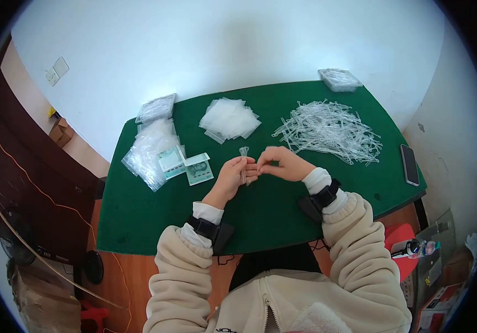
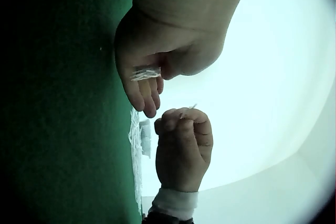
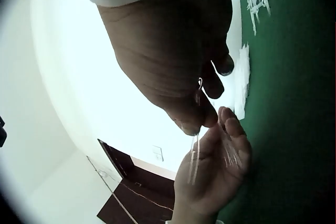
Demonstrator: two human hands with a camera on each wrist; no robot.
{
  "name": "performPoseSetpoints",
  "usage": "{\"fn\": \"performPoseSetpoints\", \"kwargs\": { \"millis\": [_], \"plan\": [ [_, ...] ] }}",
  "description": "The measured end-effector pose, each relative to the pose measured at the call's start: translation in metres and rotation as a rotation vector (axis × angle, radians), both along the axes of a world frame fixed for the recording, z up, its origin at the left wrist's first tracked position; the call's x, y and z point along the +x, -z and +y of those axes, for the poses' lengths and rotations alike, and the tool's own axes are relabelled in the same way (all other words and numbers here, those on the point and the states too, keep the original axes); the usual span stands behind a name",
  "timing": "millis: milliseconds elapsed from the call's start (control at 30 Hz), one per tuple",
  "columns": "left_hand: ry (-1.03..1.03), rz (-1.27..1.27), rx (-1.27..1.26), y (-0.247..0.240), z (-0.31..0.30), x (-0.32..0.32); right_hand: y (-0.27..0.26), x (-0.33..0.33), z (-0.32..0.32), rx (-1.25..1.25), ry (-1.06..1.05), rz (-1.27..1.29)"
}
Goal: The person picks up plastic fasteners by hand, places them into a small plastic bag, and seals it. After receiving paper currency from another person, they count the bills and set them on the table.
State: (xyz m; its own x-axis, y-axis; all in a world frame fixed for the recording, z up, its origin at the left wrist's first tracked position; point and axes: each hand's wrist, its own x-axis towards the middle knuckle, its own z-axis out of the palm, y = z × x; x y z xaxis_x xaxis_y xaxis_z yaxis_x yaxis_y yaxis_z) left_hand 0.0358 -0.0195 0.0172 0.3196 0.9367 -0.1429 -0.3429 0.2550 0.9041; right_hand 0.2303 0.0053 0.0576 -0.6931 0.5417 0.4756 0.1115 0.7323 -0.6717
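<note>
Left hand grips clear stick bundle, long axis near-far.
Right hand pinches looped clear plastic, straight ends toward left hand.

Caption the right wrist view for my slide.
Right hand's fingers pinch clear prongs near a clear bundle in the left hand.

Head view moderately bright, evenly lit; fisheye distortion bows the green tablecloth, corners black. Soft grey shadow on the white wall. Wrist views: wall overexposed, left hand and right hand backlit, tablecloth partly near-black. Clear plastic sticks show highlights, fine detail soft.
</note>
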Motion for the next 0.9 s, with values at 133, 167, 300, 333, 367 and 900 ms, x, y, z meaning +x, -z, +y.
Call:
{"fn": "performPoseSetpoints", "kwargs": {
  "millis": [133, 167, 300, 333, 367, 900],
  "plan": [
    [0.074, 0.058, -0.033, -0.007, -0.006, 0.005, 0.003, 0.000, -0.001, -0.162, -0.024, -0.057],
    [0.079, 0.097, -0.046, -0.009, -0.007, 0.006, 0.004, 0.000, -0.001, -0.186, 0.012, -0.068],
    [0.118, 0.111, -0.047, -0.013, -0.010, 0.009, 0.010, 0.000, 0.002, -0.211, 0.135, 0.009],
    [0.119, 0.112, -0.048, -0.013, -0.011, 0.009, 0.010, 0.000, 0.002, -0.212, 0.136, 0.010],
    [0.121, 0.108, -0.050, -0.013, -0.011, 0.010, 0.010, 0.000, 0.001, -0.210, 0.200, 0.034],
    [0.166, 0.081, -0.029, -0.010, -0.011, 0.009, 0.024, -0.011, 0.005, -0.271, 0.288, 0.278]
  ]
}}
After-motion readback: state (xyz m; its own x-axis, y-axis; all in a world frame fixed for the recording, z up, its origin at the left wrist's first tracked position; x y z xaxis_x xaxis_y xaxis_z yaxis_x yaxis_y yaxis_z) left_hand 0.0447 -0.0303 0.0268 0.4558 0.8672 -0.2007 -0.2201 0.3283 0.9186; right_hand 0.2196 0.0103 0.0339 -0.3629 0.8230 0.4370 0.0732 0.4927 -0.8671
